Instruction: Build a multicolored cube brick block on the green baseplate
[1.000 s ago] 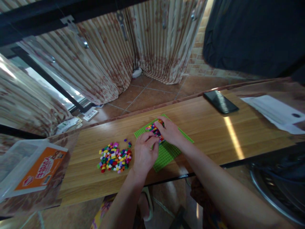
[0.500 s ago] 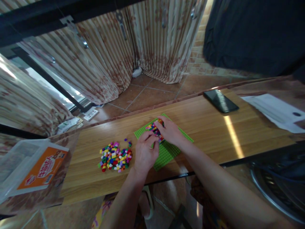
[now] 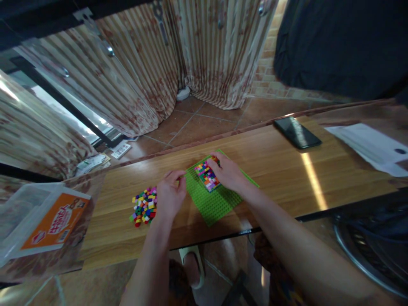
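Observation:
A green studded baseplate [image 3: 219, 207] lies on the wooden table, with a patch of small multicoloured bricks [image 3: 208, 179] built up on it. Over the patch's far right corner lies my right hand [image 3: 229, 173], thumb and fingers closed on its edge and hiding that part. To the left of the baseplate is my left hand [image 3: 172, 193], its thumb and index finger pinched together near the plate's left edge. Whatever sits in that pinch is too small to make out. Loose coloured bricks [image 3: 145, 208] are heaped beside my left hand, which covers part of the heap.
On the long wooden table [image 3: 255, 148] a black phone [image 3: 298, 133] lies at the right, near some white paper [image 3: 372, 146]. A clear plastic tub with an orange label [image 3: 57, 221] stands at the left end. Striped curtains [image 3: 213, 55] hang behind.
My left hand has moved left from the brick patch to beside the loose heap, uncovering the patch's near part. My right hand stays on the patch.

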`<state>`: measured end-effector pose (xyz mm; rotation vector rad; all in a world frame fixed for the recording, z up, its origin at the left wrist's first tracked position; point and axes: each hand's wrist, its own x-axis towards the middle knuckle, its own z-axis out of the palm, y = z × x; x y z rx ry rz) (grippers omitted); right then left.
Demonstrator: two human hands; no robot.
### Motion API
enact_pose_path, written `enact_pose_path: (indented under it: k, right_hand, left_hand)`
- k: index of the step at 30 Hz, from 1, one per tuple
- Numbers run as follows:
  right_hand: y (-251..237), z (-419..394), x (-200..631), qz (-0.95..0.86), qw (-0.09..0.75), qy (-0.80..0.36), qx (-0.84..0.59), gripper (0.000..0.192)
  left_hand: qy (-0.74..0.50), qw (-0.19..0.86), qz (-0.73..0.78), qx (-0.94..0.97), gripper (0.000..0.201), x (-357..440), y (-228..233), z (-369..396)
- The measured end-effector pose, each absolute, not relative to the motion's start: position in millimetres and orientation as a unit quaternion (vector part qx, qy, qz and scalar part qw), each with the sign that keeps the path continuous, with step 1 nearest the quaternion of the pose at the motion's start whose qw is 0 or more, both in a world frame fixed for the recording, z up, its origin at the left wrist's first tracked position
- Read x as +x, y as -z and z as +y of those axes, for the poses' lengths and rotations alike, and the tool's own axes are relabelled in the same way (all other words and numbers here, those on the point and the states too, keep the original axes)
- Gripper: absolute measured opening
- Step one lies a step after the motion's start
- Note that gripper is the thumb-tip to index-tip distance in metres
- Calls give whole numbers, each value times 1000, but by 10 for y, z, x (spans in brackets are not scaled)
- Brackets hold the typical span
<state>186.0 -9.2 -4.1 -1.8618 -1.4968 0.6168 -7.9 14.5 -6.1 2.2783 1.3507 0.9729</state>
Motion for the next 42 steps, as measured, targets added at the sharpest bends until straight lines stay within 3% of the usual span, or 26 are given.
enact_pose_path:
  k: [4, 12, 24, 31, 37, 42]
  right_hand:
    - [27, -102, 1856, -574, 318, -231, -719, 42]
    - [58, -96, 1843, -577, 315, -215, -722, 41]
    - [46, -106, 1847, -586, 301, -211, -722, 45]
    - [49, -105, 1846, -588, 304, -210, -720, 46]
    - [56, -101, 1846, -587, 305, -207, -721, 45]
    - [65, -95, 1845, -587, 305, -203, -722, 44]
  left_hand:
    - [-237, 161, 574, 767, 21, -435, 45, 366]
    - [-110, 232, 567, 782, 20, -620, 2, 373]
    - [16, 86, 639, 764, 24, -278, -141, 190]
    - [-96, 120, 632, 760, 20, -274, -118, 208]
    - [-257, 216, 509, 793, 13, -149, -58, 181]
    - [-286, 224, 427, 828, 13, 0, -69, 87]
